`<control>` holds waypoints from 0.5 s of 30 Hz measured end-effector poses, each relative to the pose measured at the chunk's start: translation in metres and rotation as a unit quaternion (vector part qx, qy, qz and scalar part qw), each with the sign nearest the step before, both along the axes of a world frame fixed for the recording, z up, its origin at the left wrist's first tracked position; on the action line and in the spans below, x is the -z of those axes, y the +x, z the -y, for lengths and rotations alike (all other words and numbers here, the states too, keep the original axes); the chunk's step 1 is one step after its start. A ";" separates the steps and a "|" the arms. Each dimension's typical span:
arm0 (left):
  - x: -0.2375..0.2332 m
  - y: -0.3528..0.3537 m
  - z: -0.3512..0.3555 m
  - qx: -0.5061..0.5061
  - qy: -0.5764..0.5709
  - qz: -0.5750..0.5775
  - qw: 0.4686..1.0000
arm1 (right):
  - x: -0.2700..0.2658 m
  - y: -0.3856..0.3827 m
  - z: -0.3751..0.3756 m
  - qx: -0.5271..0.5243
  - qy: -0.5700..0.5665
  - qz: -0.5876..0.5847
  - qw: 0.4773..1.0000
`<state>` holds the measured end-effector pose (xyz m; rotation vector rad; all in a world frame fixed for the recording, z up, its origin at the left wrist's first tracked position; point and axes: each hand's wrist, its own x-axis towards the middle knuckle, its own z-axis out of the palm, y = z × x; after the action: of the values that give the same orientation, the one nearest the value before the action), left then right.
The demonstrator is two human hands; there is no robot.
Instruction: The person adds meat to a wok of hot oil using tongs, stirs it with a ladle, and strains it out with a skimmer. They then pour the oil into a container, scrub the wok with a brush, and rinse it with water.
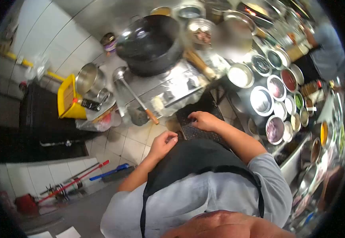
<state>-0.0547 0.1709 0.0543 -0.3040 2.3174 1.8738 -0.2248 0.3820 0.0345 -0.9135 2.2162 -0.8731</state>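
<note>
Curled fingers of the left hand (pixel 162 144) touch the apron (pixel 196 160). Nearby, the right hand (pixel 204 121) lies on a mat (pixel 199 133). Can't tell if either grips.

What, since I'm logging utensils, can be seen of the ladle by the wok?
The ladle is metal: a round shiny bowl, a long thin shaft, an orange-brown grip at the end. It lies flat on the steel counter beside the black wok, bowl away from the person, grip at the counter's near edge. Neither the left hand nor the right hand touches it.
</note>
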 end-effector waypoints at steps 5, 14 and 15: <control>0.006 0.042 0.060 -0.139 0.012 0.027 0.990 | 0.087 -0.016 0.143 -0.102 0.140 0.011 0.985; 0.025 0.084 0.138 -0.264 0.061 0.059 0.961 | 0.158 0.000 0.237 0.037 0.076 0.380 0.921; 0.029 0.083 0.143 -0.272 0.067 0.053 0.958 | 0.143 -0.001 0.235 0.051 0.072 0.361 0.928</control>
<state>0.0280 0.0280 0.0253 -1.0893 2.1649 2.1597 -0.2261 0.1465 -0.1083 -0.3185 1.6556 -0.8952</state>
